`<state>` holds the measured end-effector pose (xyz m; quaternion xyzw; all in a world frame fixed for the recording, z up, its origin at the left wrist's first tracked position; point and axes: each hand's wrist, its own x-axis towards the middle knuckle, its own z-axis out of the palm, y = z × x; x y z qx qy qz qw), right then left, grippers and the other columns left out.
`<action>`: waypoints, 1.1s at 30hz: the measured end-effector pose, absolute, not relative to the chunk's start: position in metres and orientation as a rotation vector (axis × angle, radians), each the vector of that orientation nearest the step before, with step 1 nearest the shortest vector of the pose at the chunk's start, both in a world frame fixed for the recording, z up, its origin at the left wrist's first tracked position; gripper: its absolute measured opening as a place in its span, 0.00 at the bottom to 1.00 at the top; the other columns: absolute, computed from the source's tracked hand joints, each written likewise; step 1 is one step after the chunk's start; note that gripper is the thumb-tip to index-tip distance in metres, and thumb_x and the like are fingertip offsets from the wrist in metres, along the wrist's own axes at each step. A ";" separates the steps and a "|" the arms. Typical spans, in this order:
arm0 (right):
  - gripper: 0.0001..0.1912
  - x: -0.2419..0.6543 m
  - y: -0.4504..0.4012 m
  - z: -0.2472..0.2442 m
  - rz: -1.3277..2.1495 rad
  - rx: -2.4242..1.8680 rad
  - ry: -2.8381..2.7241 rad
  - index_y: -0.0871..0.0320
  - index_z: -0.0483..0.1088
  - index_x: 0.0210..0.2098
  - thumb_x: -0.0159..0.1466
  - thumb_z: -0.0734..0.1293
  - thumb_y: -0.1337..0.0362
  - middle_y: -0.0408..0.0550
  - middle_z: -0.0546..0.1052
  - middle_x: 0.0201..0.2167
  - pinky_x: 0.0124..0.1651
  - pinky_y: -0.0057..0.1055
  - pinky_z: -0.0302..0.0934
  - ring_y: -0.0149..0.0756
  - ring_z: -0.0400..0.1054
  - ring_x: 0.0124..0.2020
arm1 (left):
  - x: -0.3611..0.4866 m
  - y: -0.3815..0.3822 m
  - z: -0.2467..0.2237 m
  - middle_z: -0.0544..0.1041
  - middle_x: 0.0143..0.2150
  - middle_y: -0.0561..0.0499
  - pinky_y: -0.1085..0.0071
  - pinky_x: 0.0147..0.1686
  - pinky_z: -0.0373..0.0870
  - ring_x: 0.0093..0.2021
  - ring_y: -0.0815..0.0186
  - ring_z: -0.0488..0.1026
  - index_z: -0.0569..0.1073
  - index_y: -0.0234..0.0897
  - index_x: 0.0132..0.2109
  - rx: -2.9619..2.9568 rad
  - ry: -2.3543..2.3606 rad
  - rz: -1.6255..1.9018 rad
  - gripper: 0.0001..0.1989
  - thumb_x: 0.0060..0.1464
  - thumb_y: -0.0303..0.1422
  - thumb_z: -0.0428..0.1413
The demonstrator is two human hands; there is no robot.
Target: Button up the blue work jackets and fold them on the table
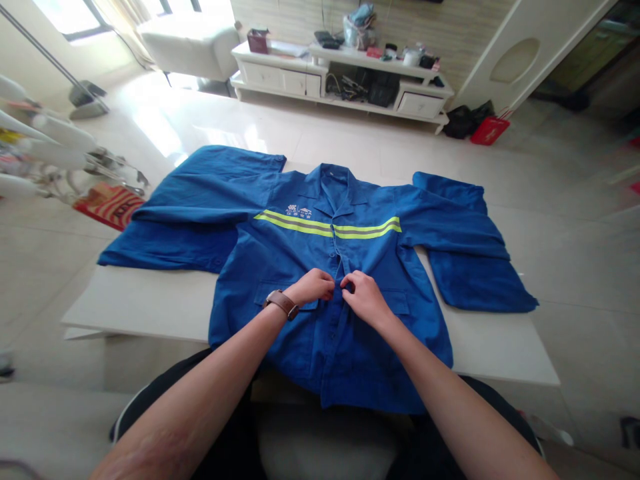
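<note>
White table [140, 303], shiny floor [295, 137], white cabinet [280, 80] beyond. Blue jacket [295, 257] on table. Right hand [364, 297] pinches front edge; left hand [313, 286] curled beside, can't tell grip. White cones [53, 153] blurry, cut off.

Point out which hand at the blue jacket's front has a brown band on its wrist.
The left hand: the brown band circles its wrist, while the right hand has a bare wrist.

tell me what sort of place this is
Probably a home living room, judging by the low, cluttered white cabinet, the pale padded seat beside it and the curtain by the window.
</note>
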<state>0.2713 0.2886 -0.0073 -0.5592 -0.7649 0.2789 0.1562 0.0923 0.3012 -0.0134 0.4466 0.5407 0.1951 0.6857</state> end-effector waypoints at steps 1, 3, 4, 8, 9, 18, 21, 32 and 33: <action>0.09 0.271 0.288 -0.007 0.795 -1.606 -2.189 0.57 0.76 0.34 0.60 0.68 0.76 0.46 0.76 0.35 0.43 0.29 0.60 0.35 0.69 0.36 | 0.092 0.301 -0.012 0.72 0.22 0.55 0.75 0.33 0.72 0.26 0.71 0.71 0.71 0.35 0.24 0.983 1.212 0.445 0.05 0.45 0.29 0.57; 0.08 0.272 0.288 -0.007 0.791 -1.611 -2.189 0.57 0.76 0.35 0.59 0.69 0.75 0.45 0.76 0.35 0.43 0.30 0.60 0.35 0.68 0.36 | 0.093 0.301 -0.011 0.72 0.21 0.55 0.75 0.34 0.73 0.27 0.71 0.72 0.71 0.35 0.23 0.962 1.212 0.462 0.07 0.45 0.30 0.58; 0.08 0.272 0.288 -0.007 0.790 -1.610 -2.190 0.57 0.76 0.35 0.59 0.69 0.75 0.45 0.76 0.35 0.43 0.30 0.60 0.35 0.69 0.37 | 0.093 0.301 -0.010 0.72 0.21 0.54 0.75 0.34 0.72 0.27 0.71 0.72 0.72 0.34 0.23 0.960 1.217 0.469 0.07 0.45 0.31 0.59; 0.08 0.272 0.287 -0.008 0.789 -1.601 -2.193 0.57 0.76 0.34 0.59 0.69 0.75 0.45 0.75 0.36 0.43 0.30 0.60 0.36 0.69 0.38 | 0.092 0.300 -0.014 0.74 0.22 0.54 0.75 0.30 0.68 0.27 0.70 0.71 0.78 0.32 0.28 1.045 1.256 0.477 0.07 0.46 0.33 0.61; 0.08 0.271 0.287 -0.008 0.786 -1.602 -2.194 0.57 0.76 0.34 0.58 0.69 0.75 0.45 0.75 0.36 0.43 0.30 0.60 0.36 0.69 0.38 | 0.091 0.299 -0.016 0.74 0.22 0.54 0.75 0.29 0.67 0.26 0.70 0.70 0.78 0.32 0.28 1.080 1.269 0.480 0.08 0.46 0.33 0.61; 0.08 0.272 0.287 -0.008 0.772 -1.622 -2.210 0.57 0.76 0.35 0.59 0.68 0.74 0.46 0.76 0.37 0.45 0.30 0.61 0.37 0.70 0.40 | 0.093 0.299 -0.028 0.71 0.19 0.56 0.75 0.25 0.61 0.23 0.71 0.67 0.76 0.33 0.26 1.177 1.302 0.516 0.06 0.48 0.30 0.59; 0.08 0.272 0.287 -0.008 0.770 -1.630 -2.216 0.56 0.75 0.35 0.59 0.68 0.74 0.46 0.76 0.37 0.45 0.30 0.61 0.38 0.70 0.41 | 0.095 0.299 -0.028 0.71 0.18 0.57 0.76 0.25 0.62 0.22 0.70 0.69 0.75 0.33 0.27 1.143 1.297 0.534 0.04 0.48 0.27 0.60; 0.06 0.270 0.286 -0.007 0.763 -1.644 -2.244 0.55 0.74 0.35 0.61 0.68 0.72 0.46 0.75 0.38 0.46 0.30 0.61 0.37 0.71 0.42 | 0.100 0.298 -0.020 0.73 0.20 0.57 0.77 0.24 0.64 0.22 0.71 0.71 0.70 0.34 0.32 0.976 1.286 0.644 0.08 0.49 0.18 0.59; 0.05 0.270 0.286 -0.006 0.759 -1.652 -2.245 0.55 0.74 0.35 0.61 0.68 0.72 0.46 0.75 0.38 0.46 0.29 0.60 0.37 0.71 0.42 | 0.101 0.298 -0.020 0.73 0.19 0.58 0.77 0.24 0.64 0.21 0.71 0.71 0.70 0.34 0.32 0.966 1.287 0.650 0.09 0.48 0.18 0.59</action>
